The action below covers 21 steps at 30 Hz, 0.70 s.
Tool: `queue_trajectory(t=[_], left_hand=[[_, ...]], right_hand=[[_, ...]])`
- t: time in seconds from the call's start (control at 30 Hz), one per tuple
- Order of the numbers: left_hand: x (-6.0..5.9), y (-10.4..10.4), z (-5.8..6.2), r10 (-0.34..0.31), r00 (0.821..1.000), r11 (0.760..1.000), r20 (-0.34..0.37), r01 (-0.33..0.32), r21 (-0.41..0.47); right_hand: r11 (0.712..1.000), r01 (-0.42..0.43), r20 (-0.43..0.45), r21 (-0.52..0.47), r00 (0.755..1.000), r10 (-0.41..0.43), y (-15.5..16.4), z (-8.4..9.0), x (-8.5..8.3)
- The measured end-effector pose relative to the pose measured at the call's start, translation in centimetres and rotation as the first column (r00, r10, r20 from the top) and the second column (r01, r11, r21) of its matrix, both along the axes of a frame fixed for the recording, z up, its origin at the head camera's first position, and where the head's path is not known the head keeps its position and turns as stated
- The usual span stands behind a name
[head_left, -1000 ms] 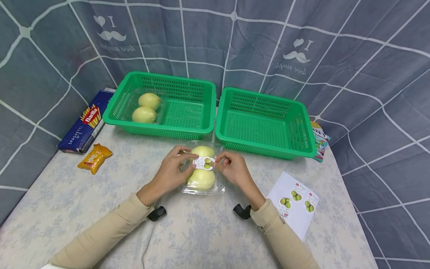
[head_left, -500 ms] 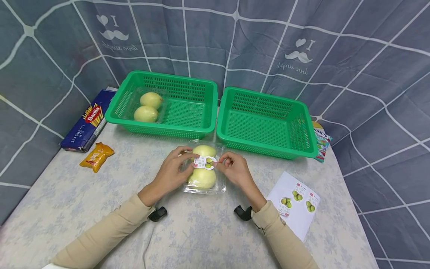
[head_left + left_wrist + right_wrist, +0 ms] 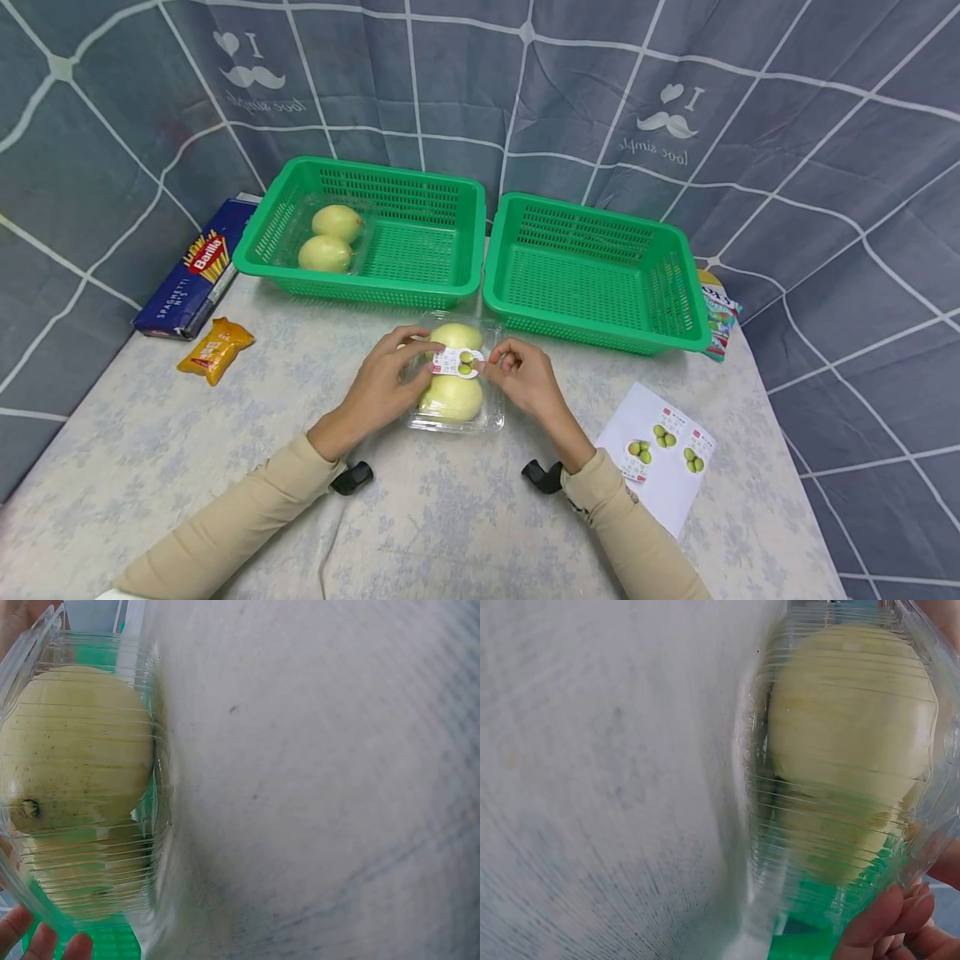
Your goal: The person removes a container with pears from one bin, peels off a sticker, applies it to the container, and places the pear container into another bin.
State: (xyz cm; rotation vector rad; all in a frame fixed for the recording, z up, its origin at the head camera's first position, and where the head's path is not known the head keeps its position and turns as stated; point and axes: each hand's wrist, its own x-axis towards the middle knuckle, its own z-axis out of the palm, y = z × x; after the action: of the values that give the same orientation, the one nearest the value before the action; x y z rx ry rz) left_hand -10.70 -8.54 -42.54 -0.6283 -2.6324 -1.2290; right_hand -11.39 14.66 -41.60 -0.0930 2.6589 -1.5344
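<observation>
A clear plastic clamshell box (image 3: 491,415) with two pale yellow-green melons (image 3: 450,398) lies on the table before me. Across its lid is a white fruit label (image 3: 448,362) printed with green fruit. My left hand (image 3: 392,375) has its thumb and index fingertip on the label's left end, the two tips apart. At the label's right end, my right hand (image 3: 522,375) pinches the edge between thumb and curled index finger. Both wrist views show the melon (image 3: 79,746) through the ribbed side wall of the box. Whether the label's underside sticks to the lid is hidden.
Behind the box stand two green baskets; the left basket (image 3: 420,293) holds another boxed pair of melons (image 3: 327,253), the right basket (image 3: 600,333) is bare. A label sheet (image 3: 667,492) lies right. A spaghetti box (image 3: 197,271), orange packet (image 3: 216,350) and snack bag (image 3: 718,321) flank them.
The view shifts slightly between the first and second frames. Both hands, the label and the box keep nearly the same places relative to each other.
</observation>
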Motion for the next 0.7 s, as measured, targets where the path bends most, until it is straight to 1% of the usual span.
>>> queue_trajectory(t=[0.13, 0.27, 0.4, 0.47, 0.57, 0.63, 0.7], left_hand=[[0.0, -0.1, 0.0, -0.007, 1.0, 1.0, 0.014, 0.007, 0.024], [0.1, -0.2, -0.2, -0.009, 0.998, 0.995, 0.068, 0.003, 0.101], [0.3, -0.5, -0.4, 0.017, 0.992, 0.984, 0.122, -0.039, 0.175], [0.3, -0.6, -0.5, 0.042, 0.989, 0.981, 0.144, -0.069, 0.183], [0.3, -0.9, -0.6, 0.075, 0.979, 0.979, 0.189, -0.108, 0.172], [0.3, -1.1, -0.7, 0.085, 0.971, 0.981, 0.223, -0.121, 0.154], [0.3, -1.2, -0.8, 0.081, 0.96, 0.98, 0.268, -0.126, 0.154]], right_hand=[[1.0, -0.006, 0.007, 0.0, 1.0, 0.006, 0.0, 0.0, -0.1], [1.0, -0.006, 0.0, 0.0, 1.0, 0.006, 0.0, 0.2, 0.0], [1.0, 0.007, -0.024, -0.015, 1.0, -0.007, 0.0, 0.1, 0.2], [1.0, 0.016, -0.036, -0.025, 0.999, -0.017, 0.0, 0.0, 0.3], [0.999, 0.024, -0.043, -0.034, 0.999, -0.026, 0.2, 0.0, 0.5], [0.999, 0.036, -0.032, -0.034, 0.999, -0.037, 0.4, 0.0, 0.7], [0.999, 0.045, -0.016, -0.024, 0.999, -0.045, 0.6, -0.1, 0.8]])
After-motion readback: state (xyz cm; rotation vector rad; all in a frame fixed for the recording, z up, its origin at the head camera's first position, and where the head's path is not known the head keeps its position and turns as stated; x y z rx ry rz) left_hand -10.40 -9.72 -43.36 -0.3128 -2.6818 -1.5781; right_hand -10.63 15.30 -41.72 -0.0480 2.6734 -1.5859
